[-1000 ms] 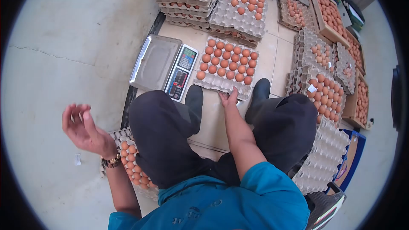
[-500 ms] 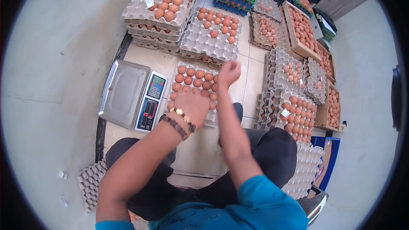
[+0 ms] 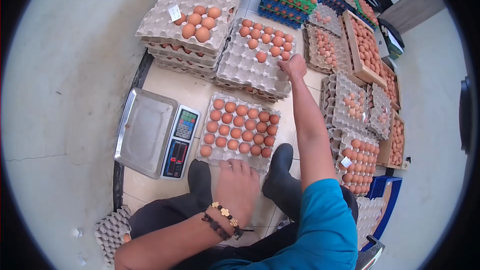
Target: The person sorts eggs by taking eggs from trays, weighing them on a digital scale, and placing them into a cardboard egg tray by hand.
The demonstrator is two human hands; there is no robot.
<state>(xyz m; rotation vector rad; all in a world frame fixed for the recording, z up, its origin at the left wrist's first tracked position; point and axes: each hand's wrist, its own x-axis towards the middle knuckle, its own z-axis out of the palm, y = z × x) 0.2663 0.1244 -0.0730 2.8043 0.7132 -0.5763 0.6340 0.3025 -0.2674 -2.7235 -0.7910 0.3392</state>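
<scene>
In front of me on the tiled floor lies a grey egg tray [image 3: 275, 107] with rows of brown eggs [image 3: 235, 133]. Its near row has one egg at the left end, and my left hand partly covers the rest. My left hand [image 3: 237, 182], with bead bracelets at the wrist, hovers at the tray's near edge, fingers extended and holding nothing visible. My right hand [image 3: 294, 67] reaches to the right edge of a partly filled tray stack [image 3: 245, 72]. Its fingers are curled in just below an egg [image 3: 285, 55]; whatever lies between them is hidden.
Left of the tray stands a digital scale [image 3: 181, 142] with a metal pan [image 3: 147, 132]. A taller stack of egg trays [image 3: 170, 2] is behind it. More tray stacks [image 3: 357, 162] and wooden egg crates [image 3: 367, 45] line the right side. My boots [image 3: 280, 170] flank the near tray.
My right hand has moved away and right, from beside the near tray to the partly filled stack. My left hand has drawn back from over the eggs to the tray's near edge.
</scene>
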